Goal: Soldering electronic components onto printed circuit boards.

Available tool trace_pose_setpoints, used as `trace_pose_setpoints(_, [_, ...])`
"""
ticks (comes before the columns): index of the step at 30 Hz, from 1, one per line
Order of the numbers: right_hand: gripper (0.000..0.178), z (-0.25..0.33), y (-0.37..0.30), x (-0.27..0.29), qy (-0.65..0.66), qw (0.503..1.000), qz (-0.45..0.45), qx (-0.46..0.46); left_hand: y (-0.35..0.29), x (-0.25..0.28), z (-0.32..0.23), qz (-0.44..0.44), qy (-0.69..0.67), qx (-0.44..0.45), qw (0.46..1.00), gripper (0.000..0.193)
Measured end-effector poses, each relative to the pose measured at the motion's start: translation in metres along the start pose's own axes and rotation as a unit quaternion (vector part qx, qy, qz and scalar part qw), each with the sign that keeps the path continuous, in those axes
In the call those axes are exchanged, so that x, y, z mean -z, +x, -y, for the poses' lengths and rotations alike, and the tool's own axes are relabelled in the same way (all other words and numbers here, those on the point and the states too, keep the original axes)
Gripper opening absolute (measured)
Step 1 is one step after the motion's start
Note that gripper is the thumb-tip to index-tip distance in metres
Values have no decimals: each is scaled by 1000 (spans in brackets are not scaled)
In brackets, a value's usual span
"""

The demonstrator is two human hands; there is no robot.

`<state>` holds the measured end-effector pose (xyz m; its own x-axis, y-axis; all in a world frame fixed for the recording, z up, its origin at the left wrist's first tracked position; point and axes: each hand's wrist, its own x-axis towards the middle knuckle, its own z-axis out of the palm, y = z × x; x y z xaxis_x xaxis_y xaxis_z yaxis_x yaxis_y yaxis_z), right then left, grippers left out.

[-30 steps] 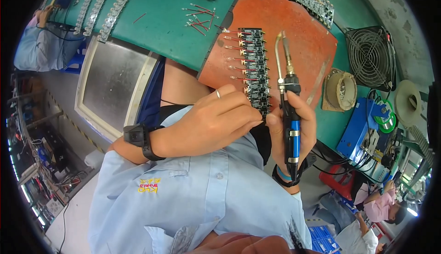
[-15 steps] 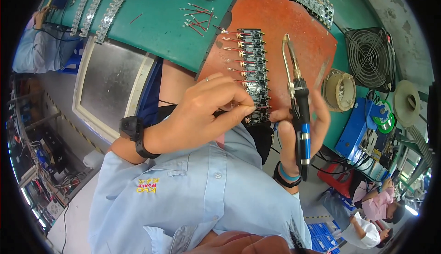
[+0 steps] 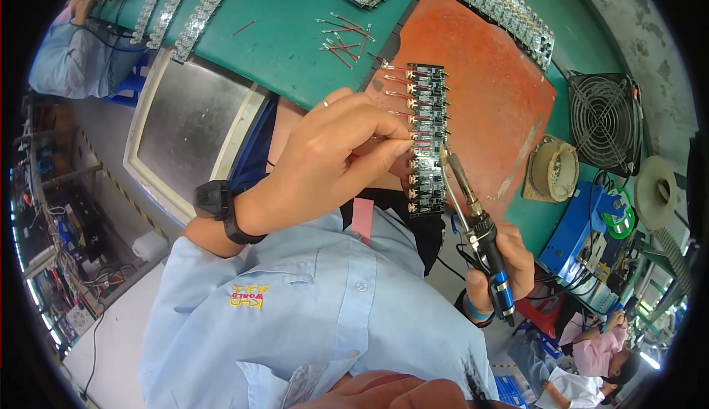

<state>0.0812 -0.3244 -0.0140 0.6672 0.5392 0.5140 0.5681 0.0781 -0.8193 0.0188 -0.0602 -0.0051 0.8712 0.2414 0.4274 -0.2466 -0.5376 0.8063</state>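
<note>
My left hand (image 3: 336, 159) pinches a thin wire, mostly hidden by the fingers, at the left edge of a long black circuit board strip (image 3: 428, 180). Short red wires (image 3: 399, 94) stick out leftward from the upper part of that strip. In my right hand (image 3: 509, 261) is a soldering iron (image 3: 484, 243) with a black and blue handle and a slim metal tube alongside its barrel. Its tip is at the strip's right edge, level with my left fingertips; whether it touches cannot be made out. The strip lies along the orange-red mat (image 3: 487, 76).
Loose red wires (image 3: 346, 38) lie on the green table (image 3: 295, 69). More board strips (image 3: 203, 17) are at the far left and along the back. To the right stand a round pot (image 3: 554, 170), a black fan (image 3: 604, 124) and a blue machine (image 3: 580, 220). Other people sit nearby.
The soldering iron has swung left and down, its tip coming to the strip. My left fingertips have moved up along the strip to another spot. The whole view has shifted slightly.
</note>
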Motion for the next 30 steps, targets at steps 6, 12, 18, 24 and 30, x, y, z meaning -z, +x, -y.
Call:
trace_pose_setpoints(6, [53,2,2,0,-5,998,55,7,3,2,0,-11,39,-34,999,10])
trace_pose_setpoints(12, [53,1,4,-2,-5,998,56,5,2,3,0,14,48,-25,998,11])
trace_pose_setpoints(18, [50,3,5,-6,-10,1000,21,-6,3,1,0,-2,39,-34,999,11])
trace_pose_setpoints(24, [49,2,5,-5,-8,1000,24,-6,2,2,1,15,38,-17,999,11])
trace_pose_setpoints(30, [50,1,5,-6,-5,1000,24,-5,2,3,1,8,25,-20,999,10])
